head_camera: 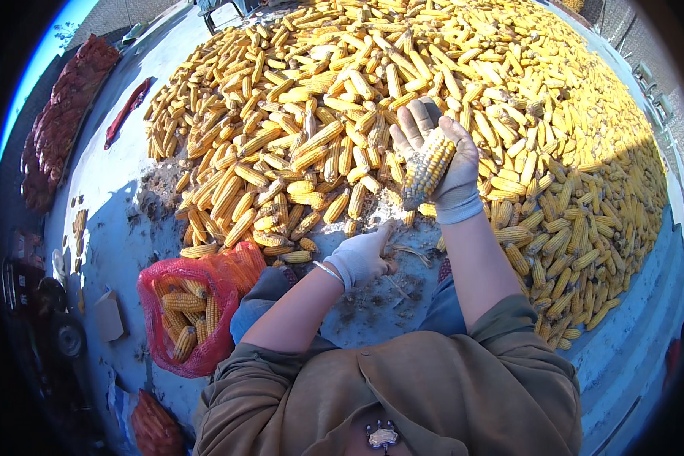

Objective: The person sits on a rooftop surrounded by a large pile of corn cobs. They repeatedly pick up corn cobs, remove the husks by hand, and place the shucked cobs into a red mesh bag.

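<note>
A large pile of yellow corn cobs (319,137) spreads over the ground before me. My right hand (439,154), in a soiled white knit glove, is raised palm up over the pile's near edge. In it lies a corn ear (428,168) whose lower end looks grey and damaged. My left hand (365,256), gloved too, is lower and to the left, with a finger stretched out above the littered ground and nothing seen in it. Beside my left leg stands a red mesh bag (148,319), its mouth spread wide, with corn cobs (185,313) inside.
Filled red mesh bags (68,108) are stacked at the far left, near a red cloth or empty bag (127,114). A cardboard piece (109,317) lies left of the open bag, and another filled bag (155,424) at the lower left. Dark machinery (51,330) stands at the left rim.
</note>
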The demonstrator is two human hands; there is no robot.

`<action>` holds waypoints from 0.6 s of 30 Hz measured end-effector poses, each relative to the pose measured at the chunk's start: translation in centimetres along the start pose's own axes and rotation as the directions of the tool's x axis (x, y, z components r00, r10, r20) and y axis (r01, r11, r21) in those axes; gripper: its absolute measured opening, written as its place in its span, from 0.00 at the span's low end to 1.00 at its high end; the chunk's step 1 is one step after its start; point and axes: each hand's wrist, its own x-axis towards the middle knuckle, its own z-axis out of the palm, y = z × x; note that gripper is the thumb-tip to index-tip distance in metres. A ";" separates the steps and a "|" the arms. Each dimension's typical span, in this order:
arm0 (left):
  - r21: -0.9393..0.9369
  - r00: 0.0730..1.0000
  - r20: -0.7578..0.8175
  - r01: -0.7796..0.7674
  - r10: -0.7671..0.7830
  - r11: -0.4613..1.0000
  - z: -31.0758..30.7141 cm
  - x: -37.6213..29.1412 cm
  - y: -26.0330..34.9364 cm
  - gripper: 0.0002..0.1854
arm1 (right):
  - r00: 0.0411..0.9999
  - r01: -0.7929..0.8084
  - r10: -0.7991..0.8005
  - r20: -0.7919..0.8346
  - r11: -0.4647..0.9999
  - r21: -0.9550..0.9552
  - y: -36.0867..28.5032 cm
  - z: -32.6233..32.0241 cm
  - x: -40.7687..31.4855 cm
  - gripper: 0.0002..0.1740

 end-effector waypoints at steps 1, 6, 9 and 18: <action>0.206 0.999 0.041 0.023 -0.032 0.978 0.5 -0.4 0.3 0.30 | 1.000 0.013 -0.013 -0.008 1.000 -0.024 -0.7 -0.3 0.0 0.21; 0.839 0.954 0.119 0.051 -0.274 0.541 1.8 0.1 -0.4 0.42 | 0.995 0.023 -0.031 -0.097 0.997 -0.074 -1.7 -0.6 -0.3 0.21; 0.823 0.977 -0.167 0.062 0.136 0.565 2.0 -0.5 -2.5 0.47 | 0.997 0.029 -0.046 -0.063 0.970 -0.243 -1.8 -0.4 -0.9 0.23; -0.716 0.963 -0.132 -0.257 0.235 0.650 -0.6 -2.5 1.7 0.40 | 0.999 -0.039 0.017 -0.051 0.892 -0.450 1.7 0.6 -2.5 0.27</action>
